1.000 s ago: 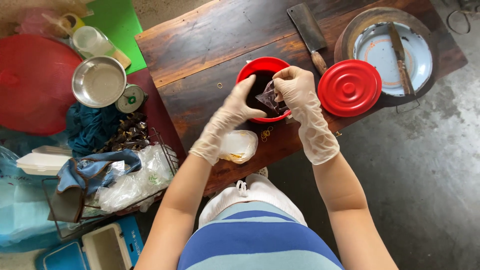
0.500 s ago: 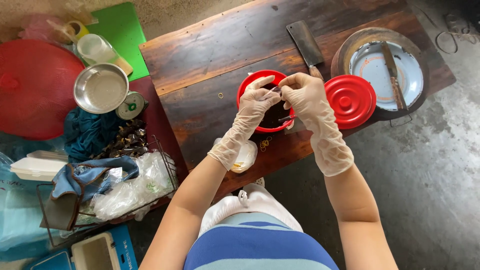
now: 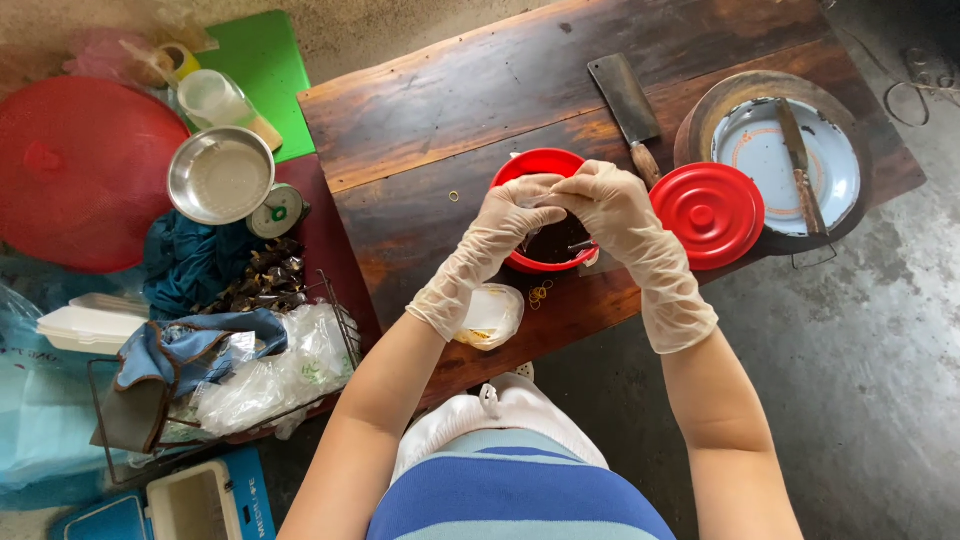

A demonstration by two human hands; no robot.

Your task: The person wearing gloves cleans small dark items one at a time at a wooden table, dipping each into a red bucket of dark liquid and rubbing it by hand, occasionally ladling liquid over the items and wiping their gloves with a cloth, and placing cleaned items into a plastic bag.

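Both my hands wear thin pale gloves and meet above a red bowl (image 3: 527, 165) of dark liquid on the dark wooden table (image 3: 440, 120). My left hand (image 3: 520, 205) and my right hand (image 3: 605, 200) pinch the top of a small clear plastic bag between their fingertips; the bag itself is mostly hidden behind the fingers. The bowl's red lid (image 3: 707, 215) lies just right of my right hand. A cleaver (image 3: 628, 105) rests on the table beyond the bowl.
A pale enamel plate (image 3: 760, 150) with a knife (image 3: 797, 160) on it sits at the right. A crumpled plastic bag (image 3: 490, 315) and rubber bands (image 3: 540, 294) lie near the front edge. Left of the table: a steel bowl (image 3: 220, 175), a red round tray (image 3: 80, 170), a wire basket (image 3: 250, 380) of bags.
My hands have come closer together over the red bowl, and the small bag, earlier hanging open between them, is now gathered up in my fingertips. The camera view has shifted slightly.
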